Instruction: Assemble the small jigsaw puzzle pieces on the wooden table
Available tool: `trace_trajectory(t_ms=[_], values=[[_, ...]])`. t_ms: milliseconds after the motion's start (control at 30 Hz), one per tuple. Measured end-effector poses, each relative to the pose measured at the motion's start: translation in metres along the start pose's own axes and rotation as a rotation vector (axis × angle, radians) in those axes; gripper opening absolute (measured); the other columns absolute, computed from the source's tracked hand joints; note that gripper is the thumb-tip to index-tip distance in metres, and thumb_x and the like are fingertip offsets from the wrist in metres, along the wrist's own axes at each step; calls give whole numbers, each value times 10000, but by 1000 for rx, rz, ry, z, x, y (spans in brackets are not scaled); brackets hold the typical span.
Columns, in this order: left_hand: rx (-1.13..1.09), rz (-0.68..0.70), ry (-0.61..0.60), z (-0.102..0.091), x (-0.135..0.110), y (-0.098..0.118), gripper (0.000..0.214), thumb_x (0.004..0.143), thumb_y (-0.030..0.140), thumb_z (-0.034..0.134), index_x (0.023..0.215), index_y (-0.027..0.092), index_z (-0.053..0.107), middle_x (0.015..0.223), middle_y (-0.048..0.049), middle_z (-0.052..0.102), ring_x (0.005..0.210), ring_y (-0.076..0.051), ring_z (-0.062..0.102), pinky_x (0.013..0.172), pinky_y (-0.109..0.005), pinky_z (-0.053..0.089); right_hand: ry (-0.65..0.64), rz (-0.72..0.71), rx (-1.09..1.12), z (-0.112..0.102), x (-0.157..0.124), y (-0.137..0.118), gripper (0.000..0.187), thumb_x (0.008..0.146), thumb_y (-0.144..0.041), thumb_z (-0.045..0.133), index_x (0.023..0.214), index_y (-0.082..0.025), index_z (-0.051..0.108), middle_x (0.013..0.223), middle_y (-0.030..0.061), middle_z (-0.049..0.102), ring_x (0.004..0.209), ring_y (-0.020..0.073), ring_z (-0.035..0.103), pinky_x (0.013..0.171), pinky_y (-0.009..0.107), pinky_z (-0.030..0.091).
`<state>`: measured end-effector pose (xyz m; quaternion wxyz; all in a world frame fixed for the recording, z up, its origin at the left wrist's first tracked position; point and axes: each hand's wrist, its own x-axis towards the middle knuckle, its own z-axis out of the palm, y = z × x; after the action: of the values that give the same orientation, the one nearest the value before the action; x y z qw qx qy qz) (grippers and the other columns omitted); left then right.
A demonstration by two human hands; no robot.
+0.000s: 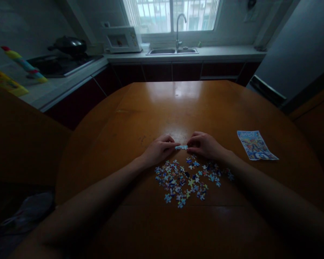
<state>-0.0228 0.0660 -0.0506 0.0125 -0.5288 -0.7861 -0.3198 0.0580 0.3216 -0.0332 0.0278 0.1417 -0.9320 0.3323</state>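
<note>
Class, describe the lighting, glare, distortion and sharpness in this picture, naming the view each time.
Head view: bright window, dim room, lower corners nearly black; head view: glare on the far part of the table; head view: microwave leans, suggesting wide-angle distortion; head view: puzzle pieces too small to read clearly.

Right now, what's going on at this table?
Someone has a short strip of puzzle pieces, seemingly joined, between both hands: the left hand at one end, the right hand at the other. Loose pieces lie scattered on the near side of the table, and a printed sheet lies off to the right.
</note>
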Motion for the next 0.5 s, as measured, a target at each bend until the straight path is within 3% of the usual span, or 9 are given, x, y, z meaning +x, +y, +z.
trace_trajectory(t_ms=[167,300,500], values=[[-92,-84,75,0,-1,2,222,946,230,632,1126,178,752,976,-78,661,837,-153,615,737,-286,514,9,-5,-13,4,2,-1,55,837,-283,773,846,-229,771,908,47,687,807,172,617,728,305,460],[-39,-127,89,1,-1,2,144,914,252,663,959,182,781,873,-61,649,809,-159,606,698,-278,503,19,-12,-24,6,2,0,59,858,-276,732,841,-231,766,896,44,686,808,170,616,726,298,456],[-5,-168,105,2,2,3,132,892,242,667,889,188,787,818,-50,640,764,-154,591,680,-277,490,41,-18,-41,11,4,-2,53,846,-239,709,824,-222,753,885,46,685,789,168,609,717,295,448]])
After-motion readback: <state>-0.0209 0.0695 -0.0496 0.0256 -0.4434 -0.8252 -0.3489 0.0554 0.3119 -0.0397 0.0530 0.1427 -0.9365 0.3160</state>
